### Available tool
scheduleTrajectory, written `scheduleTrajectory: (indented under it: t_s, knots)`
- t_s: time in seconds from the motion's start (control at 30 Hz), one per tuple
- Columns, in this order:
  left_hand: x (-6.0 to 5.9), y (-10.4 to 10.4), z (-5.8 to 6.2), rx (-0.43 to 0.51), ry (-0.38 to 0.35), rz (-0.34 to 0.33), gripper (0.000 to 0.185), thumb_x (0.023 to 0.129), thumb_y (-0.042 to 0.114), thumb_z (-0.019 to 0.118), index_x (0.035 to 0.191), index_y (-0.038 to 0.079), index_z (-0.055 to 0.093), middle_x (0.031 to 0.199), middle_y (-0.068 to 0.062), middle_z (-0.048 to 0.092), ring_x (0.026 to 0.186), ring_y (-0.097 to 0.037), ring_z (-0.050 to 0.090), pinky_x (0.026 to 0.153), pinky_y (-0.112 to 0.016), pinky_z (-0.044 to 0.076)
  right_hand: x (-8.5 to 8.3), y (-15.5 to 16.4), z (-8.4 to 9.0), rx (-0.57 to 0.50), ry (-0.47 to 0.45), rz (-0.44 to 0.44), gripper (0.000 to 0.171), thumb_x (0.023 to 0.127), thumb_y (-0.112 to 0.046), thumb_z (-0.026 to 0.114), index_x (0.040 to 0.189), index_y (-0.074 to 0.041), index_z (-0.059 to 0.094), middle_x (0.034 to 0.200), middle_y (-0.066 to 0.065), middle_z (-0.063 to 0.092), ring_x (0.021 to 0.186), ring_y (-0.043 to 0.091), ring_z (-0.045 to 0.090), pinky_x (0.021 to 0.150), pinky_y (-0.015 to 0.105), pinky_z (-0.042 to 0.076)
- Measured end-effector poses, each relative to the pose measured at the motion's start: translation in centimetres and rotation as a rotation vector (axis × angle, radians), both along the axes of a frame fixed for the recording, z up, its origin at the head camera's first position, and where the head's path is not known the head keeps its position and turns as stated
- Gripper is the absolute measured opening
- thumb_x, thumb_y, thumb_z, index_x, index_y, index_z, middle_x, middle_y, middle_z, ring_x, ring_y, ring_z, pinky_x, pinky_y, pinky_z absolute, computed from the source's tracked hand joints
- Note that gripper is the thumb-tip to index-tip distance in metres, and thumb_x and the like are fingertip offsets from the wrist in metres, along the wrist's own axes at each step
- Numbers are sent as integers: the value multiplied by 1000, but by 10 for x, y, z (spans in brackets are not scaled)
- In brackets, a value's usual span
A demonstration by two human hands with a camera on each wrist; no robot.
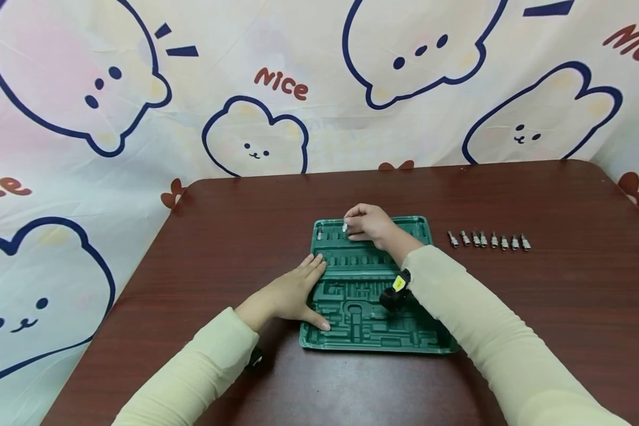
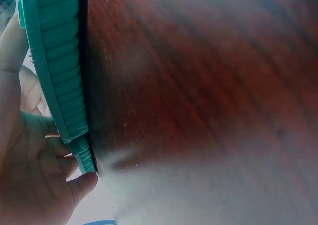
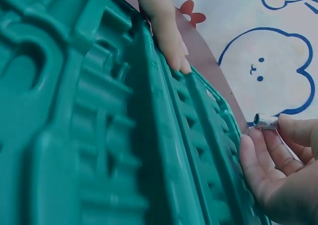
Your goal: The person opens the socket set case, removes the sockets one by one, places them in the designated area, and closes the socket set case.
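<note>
A green moulded tool-case tray [image 1: 370, 340] lies on the table with its hollows facing up. My left hand [image 1: 290, 291] rests along the tray's left side, fingers spread and fairly straight, the thumb over its lower part. In the left wrist view, the fingers lie against the ribbed green side wall [image 2: 62, 71]. Over the tray's top row, my right hand [image 1: 371, 226] pinches a small silver socket [image 3: 266, 121] between thumb and fingers, its hollow end pointing away from the fingertips. Another socket [image 1: 319, 234] sits in the top row's left end.
To the right of the tray, several small metal sockets [image 1: 494, 240] stand in a row on the brown wooden table [image 1: 564, 319]. Behind the table hangs a pale cloth [image 1: 330, 136] printed with cartoon bears. A black wrist camera [image 1: 394, 296] on the right sleeve overhangs the tray.
</note>
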State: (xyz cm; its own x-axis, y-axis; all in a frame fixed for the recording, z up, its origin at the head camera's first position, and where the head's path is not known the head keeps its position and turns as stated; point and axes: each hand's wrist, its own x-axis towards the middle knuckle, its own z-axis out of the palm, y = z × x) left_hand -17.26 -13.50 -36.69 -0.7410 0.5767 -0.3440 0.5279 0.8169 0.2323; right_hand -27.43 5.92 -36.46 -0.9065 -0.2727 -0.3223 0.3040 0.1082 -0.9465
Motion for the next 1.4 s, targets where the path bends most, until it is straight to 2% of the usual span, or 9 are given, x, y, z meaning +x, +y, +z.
scheduleTrajectory:
  t_s: [0.2, 0.37, 0.6, 0.77, 1.13, 1.4]
  knots:
    - [1, -1, 1, 2, 6, 2, 116, 57, 71, 55, 139, 7, 5, 144, -7, -3, 129, -20, -5, 100, -37, 17, 8, 21, 2, 44, 24, 12, 27, 89, -10, 48, 112, 5, 46, 109, 13, 47, 89, 26, 52, 75, 35, 46]
    - [3, 0, 2, 15, 9, 3, 115, 57, 70, 57, 139, 7, 6, 144, -8, -2, 129, -21, -5, 100, -38, 18, 16, 37, 8, 55, 31, -3, 28, 89, -10, 48, 112, 6, 46, 99, 11, 49, 84, 22, 53, 77, 36, 45]
    - [3, -2, 1, 19, 9, 3, 115, 58, 70, 56, 139, 8, 5, 144, -7, -2, 129, -20, -5, 100, -39, 18, 26, 62, 16, 44, 68, -22, 29, 90, -11, 46, 113, 7, 44, 92, 10, 49, 84, 24, 53, 82, 40, 42]
    - [3, -3, 0, 24, 11, 5, 114, 58, 69, 57, 139, 7, 5, 144, -7, -3, 129, -20, -5, 100, -39, 17, 32, 85, 19, 22, 81, -38, 26, 90, -12, 46, 109, 6, 44, 90, 9, 50, 81, 20, 54, 84, 40, 40]
    - [3, -2, 1, 25, 11, 11, 114, 58, 69, 57, 139, 8, 6, 144, -7, -2, 129, -20, -4, 100, -40, 18, 45, 134, 20, 29, 107, -96, 24, 90, -16, 48, 105, 1, 44, 92, 4, 47, 79, 11, 54, 77, 29, 45]
    - [3, -2, 0, 28, 17, 0, 115, 57, 70, 56, 139, 7, 6, 144, -7, -2, 129, -20, -4, 100, -40, 18, 55, 162, 21, 1, 98, -116, 15, 88, -16, 51, 97, -4, 51, 84, -2, 54, 75, 9, 55, 74, 27, 46]
